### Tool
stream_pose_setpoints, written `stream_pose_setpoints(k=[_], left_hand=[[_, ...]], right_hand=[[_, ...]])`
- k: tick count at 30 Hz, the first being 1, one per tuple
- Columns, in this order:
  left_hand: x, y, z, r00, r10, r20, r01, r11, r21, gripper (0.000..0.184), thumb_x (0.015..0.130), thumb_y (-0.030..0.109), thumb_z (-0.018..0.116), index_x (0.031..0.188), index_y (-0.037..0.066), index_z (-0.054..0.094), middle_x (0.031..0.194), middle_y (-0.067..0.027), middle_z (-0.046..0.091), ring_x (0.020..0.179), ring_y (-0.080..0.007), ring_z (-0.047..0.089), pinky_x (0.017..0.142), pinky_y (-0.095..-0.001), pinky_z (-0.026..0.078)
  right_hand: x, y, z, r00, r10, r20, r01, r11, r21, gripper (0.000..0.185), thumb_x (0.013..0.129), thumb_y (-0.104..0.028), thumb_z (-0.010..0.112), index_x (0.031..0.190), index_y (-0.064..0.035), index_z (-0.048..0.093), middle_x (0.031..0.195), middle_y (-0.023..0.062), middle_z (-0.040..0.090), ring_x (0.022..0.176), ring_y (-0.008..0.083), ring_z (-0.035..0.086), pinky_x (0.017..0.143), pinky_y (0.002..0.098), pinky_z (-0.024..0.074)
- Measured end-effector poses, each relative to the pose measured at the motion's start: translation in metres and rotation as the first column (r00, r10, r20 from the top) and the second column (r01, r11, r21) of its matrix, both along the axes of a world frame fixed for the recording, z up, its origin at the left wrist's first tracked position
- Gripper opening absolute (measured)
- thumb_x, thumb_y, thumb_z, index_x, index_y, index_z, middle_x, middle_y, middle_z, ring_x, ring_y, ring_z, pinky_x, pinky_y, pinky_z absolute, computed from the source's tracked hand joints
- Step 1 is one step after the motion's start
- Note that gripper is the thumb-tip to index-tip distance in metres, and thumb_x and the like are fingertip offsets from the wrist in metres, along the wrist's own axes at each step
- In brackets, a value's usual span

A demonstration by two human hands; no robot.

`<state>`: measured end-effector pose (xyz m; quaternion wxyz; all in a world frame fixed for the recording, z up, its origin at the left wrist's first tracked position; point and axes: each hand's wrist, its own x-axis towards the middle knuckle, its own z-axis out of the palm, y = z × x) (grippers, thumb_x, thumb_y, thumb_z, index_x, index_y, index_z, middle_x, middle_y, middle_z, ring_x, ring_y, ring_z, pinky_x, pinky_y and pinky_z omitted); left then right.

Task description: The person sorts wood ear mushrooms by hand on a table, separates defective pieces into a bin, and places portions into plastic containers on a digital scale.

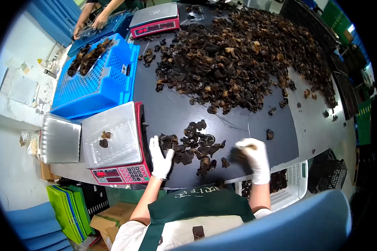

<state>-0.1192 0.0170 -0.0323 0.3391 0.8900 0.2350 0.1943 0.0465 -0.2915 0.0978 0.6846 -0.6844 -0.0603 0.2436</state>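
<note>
My left hand (159, 159), in a white glove, is upright at the left edge of a small pile of dark wood ear mushrooms (192, 144), thumb apart from the fingers. Right of that pile, my gloved right hand (255, 159) is smeared by motion, its fingers curled over a dark wood ear mushroom (238, 155). Beside my left hand stands a red scale (120, 175). A clear plastic tray (113, 144) rests on its plate, with a few mushroom pieces (104, 142) inside.
A large heap of mushrooms (230, 58) covers the far side of the table. Blue crates (92, 90) and stacked clear trays (61, 139) stand left. A second scale (155, 21) is farther back, near another person's hands (99, 20). A white basket (295, 184) sits below the front edge.
</note>
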Motion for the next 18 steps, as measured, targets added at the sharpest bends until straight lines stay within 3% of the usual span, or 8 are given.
stream_pose_setpoints(k=[1, 3, 4, 6, 8, 10, 14, 18], left_hand=[[0.006, -0.001, 0.002, 0.998, 0.048, 0.046, -0.046, 0.999, -0.026, 0.069, 0.092, 0.018, 0.061, 0.148, -0.004, 0.028, 0.15, -0.0261, 0.031, 0.14, -0.0394, 0.03, 0.116, -0.0437, 0.024], [0.018, 0.0, 0.004, 0.995, 0.091, 0.03, -0.088, 0.993, -0.085, 0.062, 0.096, 0.021, 0.057, 0.148, -0.003, 0.03, 0.15, -0.0238, 0.034, 0.139, -0.0379, 0.032, 0.116, -0.0435, 0.023], [0.023, 0.001, 0.003, 0.995, 0.097, 0.013, -0.095, 0.992, -0.088, 0.061, 0.097, 0.023, 0.056, 0.147, -0.002, 0.031, 0.149, -0.0241, 0.034, 0.139, -0.0382, 0.032, 0.116, -0.0439, 0.023], [0.033, 0.004, -0.005, 0.992, 0.088, -0.088, -0.081, 0.994, 0.073, 0.06, 0.098, 0.028, 0.054, 0.147, 0.0, 0.034, 0.148, -0.025, 0.038, 0.14, -0.038, 0.031, 0.116, -0.0467, 0.022], [0.042, 0.0, -0.002, 0.982, 0.096, -0.16, -0.084, 0.993, 0.085, 0.06, 0.097, 0.031, 0.055, 0.147, 0.004, 0.037, 0.147, -0.0228, 0.04, 0.141, -0.0382, 0.03, 0.116, -0.0512, 0.019], [0.045, -0.004, 0.002, 0.983, -0.006, -0.182, 0.022, 0.996, 0.083, 0.059, 0.096, 0.032, 0.056, 0.146, 0.006, 0.039, 0.147, -0.0197, 0.042, 0.142, -0.0392, 0.03, 0.116, -0.0545, 0.017], [0.034, -0.022, 0.027, 0.949, -0.313, -0.037, 0.314, 0.948, 0.055, 0.071, 0.083, 0.032, 0.072, 0.14, 0.002, 0.044, 0.138, -0.0242, 0.049, 0.131, -0.0415, 0.043, 0.114, -0.0519, 0.024], [0.017, -0.044, 0.036, 0.876, -0.479, 0.049, 0.46, 0.863, 0.21, 0.089, 0.068, 0.05, 0.08, 0.137, 0.004, 0.048, 0.139, -0.0247, 0.047, 0.127, -0.0458, 0.044, 0.109, -0.0541, 0.032]], right_hand=[[0.007, -0.044, -0.012, 0.989, 0.079, -0.127, -0.026, 0.926, 0.377, 0.013, 0.078, -0.013, 0.067, 0.079, -0.0008, 0.068, 0.076, 0.0078, 0.066, 0.067, 0.0203, 0.061, 0.069, 0.0352, 0.0504], [0.004, -0.083, -0.031, 0.974, 0.224, -0.013, -0.072, 0.367, 0.928, 0.042, 0.084, -0.043, 0.067, 0.098, -0.004, 0.069, 0.083, 0.0108, 0.066, 0.073, 0.0256, 0.059, 0.074, 0.0501, 0.0441], [-0.004, -0.088, -0.029, 0.99, 0.136, -0.034, -0.026, 0.415, 0.909, 0.048, 0.084, -0.044, 0.068, 0.112, -0.0052, 0.065, 0.103, 0.0134, 0.068, 0.091, 0.0271, 0.062, 0.082, 0.0511, 0.0451], [-0.016, -0.083, -0.041, 0.986, -0.019, 0.168, -0.005, 0.99, 0.144, 0.066, 0.076, -0.049, 0.076, 0.123, -0.0036, 0.063, 0.122, 0.0174, 0.063, 0.115, 0.0355, 0.058, 0.101, 0.0578, 0.0387], [-0.048, -0.055, -0.044, 0.765, 0.381, 0.519, -0.122, 0.877, -0.464, 0.081, 0.069, -0.046, 0.081, 0.133, -0.0037, 0.054, 0.138, 0.0229, 0.05, 0.132, 0.0426, 0.042, 0.112, 0.0602, 0.0258], [-0.082, -0.036, -0.068, 0.608, 0.663, 0.436, -0.116, 0.617, -0.778, 0.102, 0.061, -0.047, 0.085, 0.143, -0.0038, 0.043, 0.149, 0.0276, 0.032, 0.138, 0.0481, 0.028, 0.113, 0.0626, 0.0179], [-0.078, 0.006, -0.09, 0.617, 0.591, 0.52, 0.004, 0.658, -0.753, 0.121, 0.053, -0.05, 0.088, 0.144, 0.0047, 0.033, 0.149, 0.0365, 0.022, 0.14, 0.0559, 0.017, 0.112, 0.0677, 0.0108], [-0.025, 0.065, -0.082, 0.558, 0.653, 0.511, -0.094, 0.662, -0.743, 0.123, 0.054, -0.054, 0.086, 0.151, -0.005, 0.029, 0.153, 0.0329, 0.02, 0.142, 0.0555, 0.012, 0.113, 0.0676, 0.007]])
